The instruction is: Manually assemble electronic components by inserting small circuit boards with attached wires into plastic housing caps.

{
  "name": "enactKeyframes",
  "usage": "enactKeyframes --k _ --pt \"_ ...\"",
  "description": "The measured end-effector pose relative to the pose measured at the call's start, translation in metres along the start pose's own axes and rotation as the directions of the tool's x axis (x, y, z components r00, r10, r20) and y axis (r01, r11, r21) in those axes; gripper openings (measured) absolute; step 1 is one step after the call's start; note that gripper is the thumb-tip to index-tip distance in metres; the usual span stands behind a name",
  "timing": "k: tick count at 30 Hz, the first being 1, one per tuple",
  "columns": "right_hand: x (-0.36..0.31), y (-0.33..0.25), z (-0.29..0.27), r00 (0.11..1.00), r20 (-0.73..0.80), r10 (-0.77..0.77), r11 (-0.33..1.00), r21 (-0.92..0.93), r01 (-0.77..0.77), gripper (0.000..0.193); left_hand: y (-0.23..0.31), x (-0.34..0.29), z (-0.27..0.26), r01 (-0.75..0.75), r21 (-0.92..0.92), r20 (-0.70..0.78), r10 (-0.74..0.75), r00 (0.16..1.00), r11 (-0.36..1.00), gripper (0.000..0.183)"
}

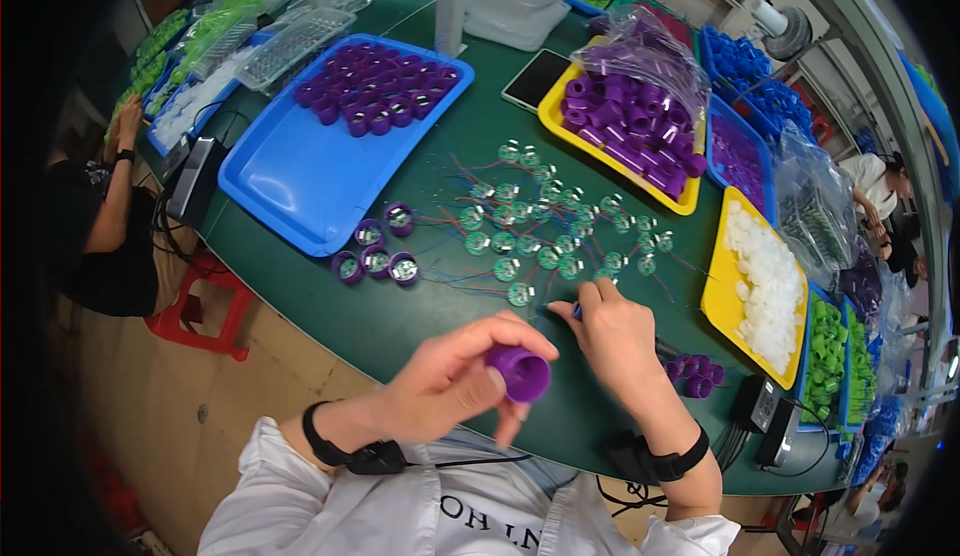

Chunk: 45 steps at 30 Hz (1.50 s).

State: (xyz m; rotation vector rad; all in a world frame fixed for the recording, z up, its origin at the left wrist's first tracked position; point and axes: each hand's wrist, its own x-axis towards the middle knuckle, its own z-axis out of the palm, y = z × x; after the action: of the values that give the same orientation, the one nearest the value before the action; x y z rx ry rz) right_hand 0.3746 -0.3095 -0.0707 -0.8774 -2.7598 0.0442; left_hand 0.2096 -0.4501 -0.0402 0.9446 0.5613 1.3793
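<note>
My left hand is curled round a purple plastic cup, its open end tilted toward me. My right hand is closed low over the table, fingertips at the near edge of a spread of small round green circuit boards with thin red and blue wires. A bit of blue shows at its fingertips, but what it grips is mostly hidden. Several purple cups with boards inside stand beyond my left hand. More purple pieces lie right of my right wrist.
A blue tray holds rows of purple cups at its far end. Yellow trays hold purple parts and white pieces. A phone lies at the back, black adapters at the right edge. Another person's arm shows at left.
</note>
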Motion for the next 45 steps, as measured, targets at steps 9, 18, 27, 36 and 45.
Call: enactKeyframes --k 9,18,27,36,45 --pt "-0.011 -0.003 0.000 0.996 0.085 0.031 0.998 -0.049 -0.027 0.011 -0.018 -0.002 -0.004 -0.140 -0.227 0.002 0.145 0.990 0.964 0.043" --pt "-0.025 -0.005 0.004 0.989 -0.006 0.151 0.988 0.022 -0.151 0.028 -0.019 -0.004 -0.005 -0.003 -0.235 -0.020 -0.002 1.000 0.972 0.042" --pt "-0.036 -0.004 0.007 0.990 -0.076 0.115 0.992 -0.037 -0.118 0.027 -0.044 -0.002 -0.009 0.015 -0.375 -0.094 -0.054 0.994 0.927 0.029" --pt "-0.077 -0.053 -0.050 0.852 -0.464 0.243 0.923 0.380 -0.057 0.023 -0.075 0.010 0.003 -0.068 0.050 -0.173 0.075 0.982 0.996 0.033" --pt "-0.086 -0.060 -0.060 0.900 -0.408 0.151 0.930 0.368 0.011 0.027 -0.077 0.009 0.015 -0.188 0.054 -0.050 0.191 0.980 0.981 0.033"
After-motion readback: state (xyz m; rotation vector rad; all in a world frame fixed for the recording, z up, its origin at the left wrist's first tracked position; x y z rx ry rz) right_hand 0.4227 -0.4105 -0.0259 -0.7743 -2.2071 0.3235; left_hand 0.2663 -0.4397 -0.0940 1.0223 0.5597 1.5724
